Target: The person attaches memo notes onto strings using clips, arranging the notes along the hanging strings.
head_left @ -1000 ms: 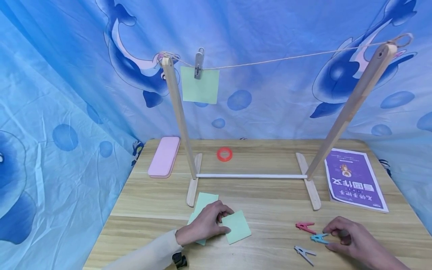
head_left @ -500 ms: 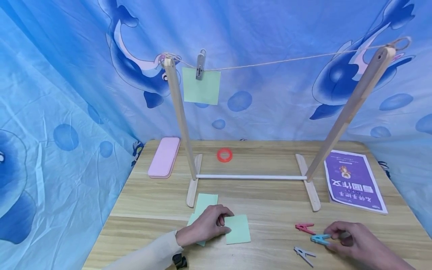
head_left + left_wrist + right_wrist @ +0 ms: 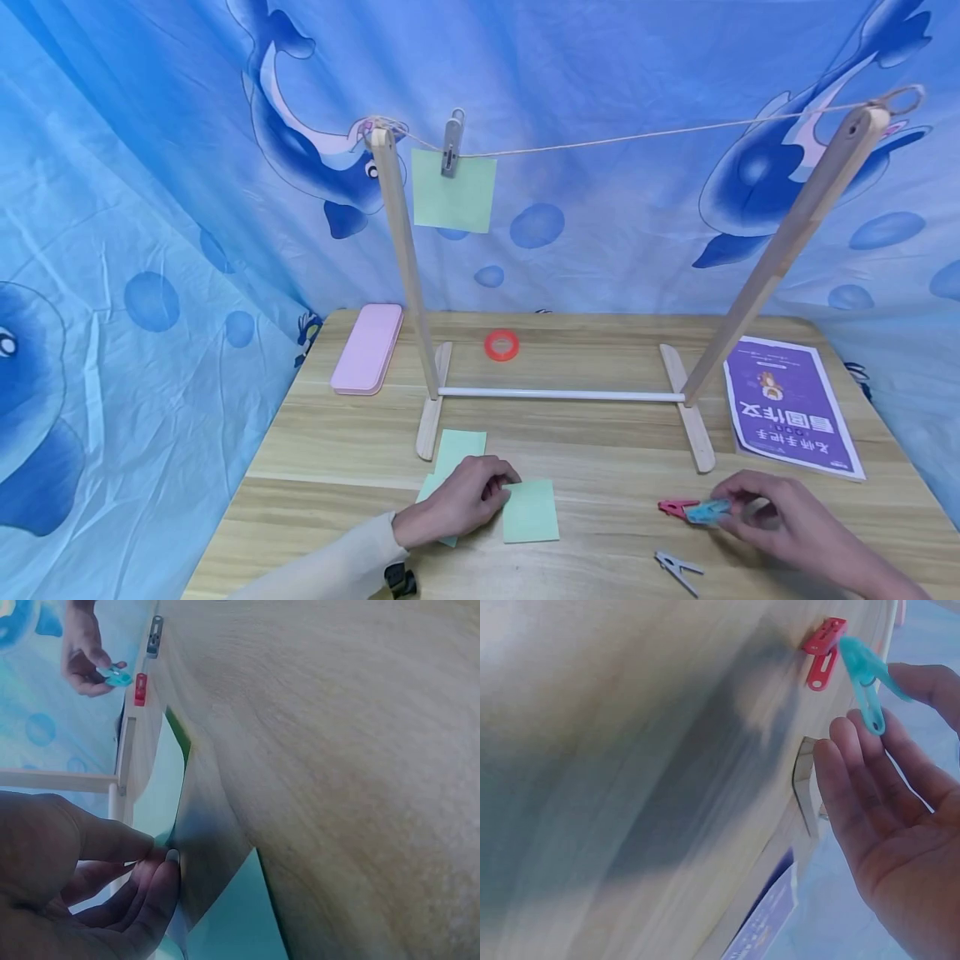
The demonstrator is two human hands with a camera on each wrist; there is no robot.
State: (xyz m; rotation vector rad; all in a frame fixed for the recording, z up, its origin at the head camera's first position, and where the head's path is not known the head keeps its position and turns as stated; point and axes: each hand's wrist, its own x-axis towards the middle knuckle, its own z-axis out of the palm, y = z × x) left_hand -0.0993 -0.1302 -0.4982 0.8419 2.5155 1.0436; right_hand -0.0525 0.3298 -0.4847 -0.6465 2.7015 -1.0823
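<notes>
My left hand [image 3: 465, 496] pinches the left edge of a light green paper square [image 3: 531, 512] between thumb and fingertips, just over the table. Beneath that hand lie more green sheets [image 3: 459, 452], partly covered by it. At the right, my right hand [image 3: 783, 517] holds a teal clothespin [image 3: 862, 675] by its handle ends, thumb on one and fingers on the other. It is raised off the table and overlaps a red clothespin [image 3: 671, 506] in the head view. A grey clothespin [image 3: 678, 570] lies nearer the front.
A wooden stand [image 3: 405, 258] carries a string [image 3: 645, 135] between two posts. From it hangs a green sheet [image 3: 453, 200] under a grey clip [image 3: 452, 143]. Behind are a pink case [image 3: 367, 348] and a red tape ring [image 3: 501, 345]. A purple booklet [image 3: 791, 408] lies right.
The right hand has picked up the teal clothespin from the table and moved it slightly left and up. The pinched green square has turned until its edges stand nearly straight.
</notes>
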